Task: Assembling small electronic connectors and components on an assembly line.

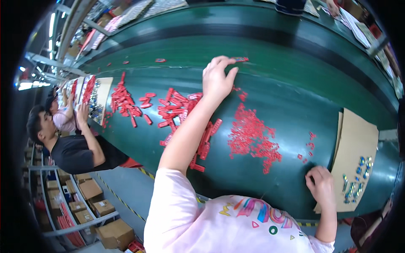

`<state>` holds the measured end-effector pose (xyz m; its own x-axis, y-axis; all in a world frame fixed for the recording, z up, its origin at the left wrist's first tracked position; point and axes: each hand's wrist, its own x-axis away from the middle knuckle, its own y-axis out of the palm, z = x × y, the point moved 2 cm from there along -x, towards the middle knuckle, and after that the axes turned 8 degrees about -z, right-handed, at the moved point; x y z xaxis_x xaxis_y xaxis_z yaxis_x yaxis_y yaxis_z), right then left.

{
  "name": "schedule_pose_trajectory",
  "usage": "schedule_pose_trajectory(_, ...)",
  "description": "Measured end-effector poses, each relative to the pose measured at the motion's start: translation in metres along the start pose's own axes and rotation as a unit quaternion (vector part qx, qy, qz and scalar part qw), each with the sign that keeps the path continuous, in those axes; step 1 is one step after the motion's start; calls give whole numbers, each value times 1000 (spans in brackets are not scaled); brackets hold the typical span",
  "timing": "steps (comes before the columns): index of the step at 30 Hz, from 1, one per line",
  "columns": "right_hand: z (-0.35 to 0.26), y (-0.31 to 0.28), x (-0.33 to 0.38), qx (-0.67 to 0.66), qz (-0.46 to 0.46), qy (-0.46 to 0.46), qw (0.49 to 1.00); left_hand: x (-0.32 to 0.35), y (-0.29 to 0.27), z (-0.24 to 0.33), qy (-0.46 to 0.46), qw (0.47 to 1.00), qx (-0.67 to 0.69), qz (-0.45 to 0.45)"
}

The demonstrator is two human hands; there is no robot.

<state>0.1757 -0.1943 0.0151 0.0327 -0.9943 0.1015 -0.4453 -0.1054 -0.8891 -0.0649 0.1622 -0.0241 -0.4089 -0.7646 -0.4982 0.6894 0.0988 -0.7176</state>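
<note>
My left hand (217, 78) reaches far out over the green conveyor belt (295, 84). Its fingers are spread, and the fingertips touch a small red piece (241, 59) lying on the belt. Below that arm lie red plastic strips (177, 107) in a loose heap. A pile of small red bits (251, 139) sits to its right. My right hand (320, 184) rests near the belt's front edge with its fingers curled down, beside a brown cardboard sheet (358, 139). Several small shiny metal parts (356, 181) lie on that sheet. Nothing shows in that hand.
A second heap of red strips (123, 101) lies further left. A person in a black shirt (78, 152) works there at a tray of red and metal parts (90, 95). Shelves with cardboard boxes (90, 202) stand at lower left. Another person's hand (333, 7) shows at the top right.
</note>
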Motion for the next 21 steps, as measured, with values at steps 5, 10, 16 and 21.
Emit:
schedule_pose_trajectory(5, -10, 8, 10, -50, -31, 75, 995, 35, -123, -73, -213, 903, -371, -40)
schedule_pose_trajectory(10, 12, 12, 19, -123, -58, 76, 988, 68, -132, -119, -246, 889, -343, -180)
schedule_pose_trajectory(16, 20, 13, 5, -84, -69, -29, 994, 49, -136, -106, -215, 848, -427, -228)
schedule_pose_trajectory(21, 30, 19, 13, -166, -37, 77, 982, 16, -146, -54, -232, 955, 9, -187)
